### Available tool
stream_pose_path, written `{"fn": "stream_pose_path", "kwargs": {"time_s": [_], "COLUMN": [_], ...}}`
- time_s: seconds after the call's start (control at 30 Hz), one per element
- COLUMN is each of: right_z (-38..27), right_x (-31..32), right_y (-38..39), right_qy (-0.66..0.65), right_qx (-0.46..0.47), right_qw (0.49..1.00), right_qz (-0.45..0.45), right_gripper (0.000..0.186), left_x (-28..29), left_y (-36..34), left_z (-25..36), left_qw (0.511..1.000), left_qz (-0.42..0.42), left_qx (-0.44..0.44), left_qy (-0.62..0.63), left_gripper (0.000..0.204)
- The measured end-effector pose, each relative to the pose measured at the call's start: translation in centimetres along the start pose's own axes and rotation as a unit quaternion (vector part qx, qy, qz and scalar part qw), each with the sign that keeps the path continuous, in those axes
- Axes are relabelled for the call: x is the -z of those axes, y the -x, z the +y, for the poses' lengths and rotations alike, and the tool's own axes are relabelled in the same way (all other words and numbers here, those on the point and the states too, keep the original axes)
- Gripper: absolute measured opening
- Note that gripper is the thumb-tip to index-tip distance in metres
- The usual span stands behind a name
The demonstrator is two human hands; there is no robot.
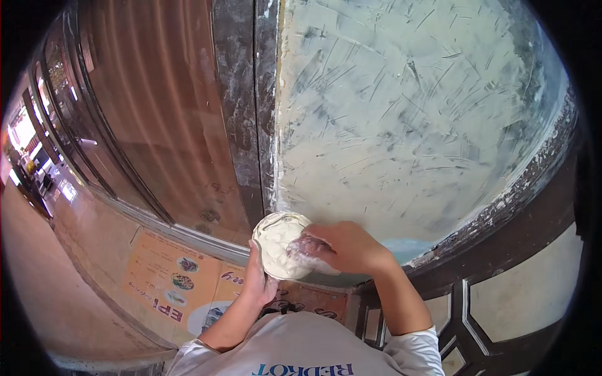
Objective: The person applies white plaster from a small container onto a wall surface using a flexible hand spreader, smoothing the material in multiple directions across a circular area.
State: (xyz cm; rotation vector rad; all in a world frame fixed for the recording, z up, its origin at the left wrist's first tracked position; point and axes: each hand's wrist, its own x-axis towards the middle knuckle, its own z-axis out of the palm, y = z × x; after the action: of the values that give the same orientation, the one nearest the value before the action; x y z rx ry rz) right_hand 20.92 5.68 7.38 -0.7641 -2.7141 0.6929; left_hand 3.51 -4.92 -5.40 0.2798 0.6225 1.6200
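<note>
In front of my chest is a round tub (268, 273) with thick cream-coloured paste (274, 241) in it. My left hand (259, 276) holds the tub from its left side and underneath, thumb up along the rim. Over the right part of the opening, my right hand (343, 243) is closed, its fingers turned down toward the paste. A paste-smeared, brownish object (307, 248) shows at the fingertips, too blurred for me to tell its kind. Beyond the tub rises a wall panel (401, 125), coated in pale, streaky filler with dark scratches.
A dark, paste-spotted post (248, 106) borders the panel on its left, beside a brown glazed door (157, 106). Orange printed sheets (157, 269) lie low on the left. Dark framework with pale panes (520, 301) stands close on the right. A rough ledge (501, 203) edges the panel.
</note>
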Motion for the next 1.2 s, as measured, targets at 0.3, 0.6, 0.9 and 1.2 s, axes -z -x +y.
{"fn": "stream_pose_path", "kwargs": {"time_s": [0.3,0.6,0.9,1.2], "right_z": [1.1,-0.1,2.2,5.1], "right_x": [0.5,-1.3,-3.6,-2.9], "right_y": [0.2,1.6,2.6,3.2], "right_qy": [0.008,0.175,0.194,0.186], "right_qx": [0.048,0.083,0.164,0.178], "right_qw": [0.993,0.977,0.958,0.945], "right_qz": [0.103,0.091,0.135,0.204], "right_gripper": [0.032,0.032,0.041,0.037], "left_x": [-1.0,-1.3,-0.3,0.1], "left_y": [0.8,1.1,0.4,0.3], "left_z": [-0.4,1.0,2.9,3.6], "left_qw": [1.000,1.000,0.997,0.995], "left_qz": [-0.014,-0.004,-0.028,-0.024], "left_qx": [0.015,-0.015,-0.059,-0.055], "left_qy": [-0.014,-0.015,0.047,0.084], "left_gripper": [0.070,0.069,0.068,0.070]}}
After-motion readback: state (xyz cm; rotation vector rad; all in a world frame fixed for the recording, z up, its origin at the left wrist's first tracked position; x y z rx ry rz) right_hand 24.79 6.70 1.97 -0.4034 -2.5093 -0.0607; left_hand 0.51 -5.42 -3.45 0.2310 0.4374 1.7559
